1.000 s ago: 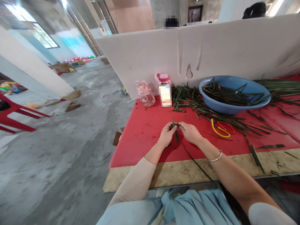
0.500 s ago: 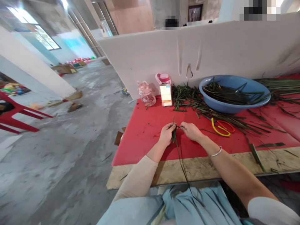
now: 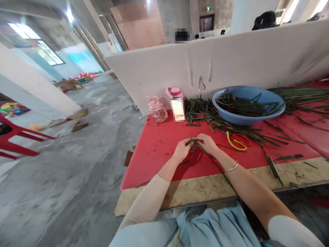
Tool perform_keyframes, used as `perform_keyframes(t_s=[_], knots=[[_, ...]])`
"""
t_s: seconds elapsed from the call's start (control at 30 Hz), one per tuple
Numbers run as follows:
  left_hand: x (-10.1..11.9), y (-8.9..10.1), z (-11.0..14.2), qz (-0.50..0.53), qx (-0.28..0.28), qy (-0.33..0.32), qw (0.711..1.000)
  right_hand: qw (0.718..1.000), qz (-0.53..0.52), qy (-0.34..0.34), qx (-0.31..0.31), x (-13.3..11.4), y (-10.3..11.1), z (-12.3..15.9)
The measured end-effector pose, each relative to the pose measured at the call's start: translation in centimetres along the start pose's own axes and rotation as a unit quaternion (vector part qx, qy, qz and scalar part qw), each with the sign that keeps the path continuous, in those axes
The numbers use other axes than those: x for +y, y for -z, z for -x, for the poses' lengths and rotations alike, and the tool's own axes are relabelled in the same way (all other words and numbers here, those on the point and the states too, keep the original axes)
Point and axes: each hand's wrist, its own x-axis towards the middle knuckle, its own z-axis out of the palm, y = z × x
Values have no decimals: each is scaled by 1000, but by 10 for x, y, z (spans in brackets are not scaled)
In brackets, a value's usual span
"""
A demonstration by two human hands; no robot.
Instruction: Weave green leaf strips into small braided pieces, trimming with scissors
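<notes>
Over the red table covering, my left hand is closed on a small bunch of green leaf strips. My right hand pinches the same strips just beside it, the fingertips of both hands nearly touching. One long leaf strip trails from the hands down along my right forearm toward my lap. The bunch itself is mostly hidden by my fingers. To the right of my right hand lie scissors with yellow and red handles, their blades under loose leaf strips.
A blue basin with leaf strips and water stands at the back right. Cut leaf pieces lie left of it. A pink bottle and a pink-lidded cup stand against the white partition. A red chair is at far left.
The hands have come closer together, and the bunch has turned from hanging down to being mostly covered. The long strip has swung right, across my right forearm. The camera view has tilted up slightly.
</notes>
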Motion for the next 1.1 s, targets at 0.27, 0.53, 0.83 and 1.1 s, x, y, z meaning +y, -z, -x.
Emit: perform_keyframes(t_s=[0.27, 0.53, 0.83, 1.1], knots=[[71, 9, -6, -332, 3, -111, 936, 929, -315, -185, 59, 1, -4, -3], [19, 7, -1, -359, 45, -101, 927, 902, -381, -203, -14, -9, -8, -2], [7, 46, 7, -325, 42, -76, 942, 897, -364, -237, 86, 2, -7, -5], [34, 36, 12, -495, 89, -162, 849, 900, -354, -244, 77, 1, -12, -3]])
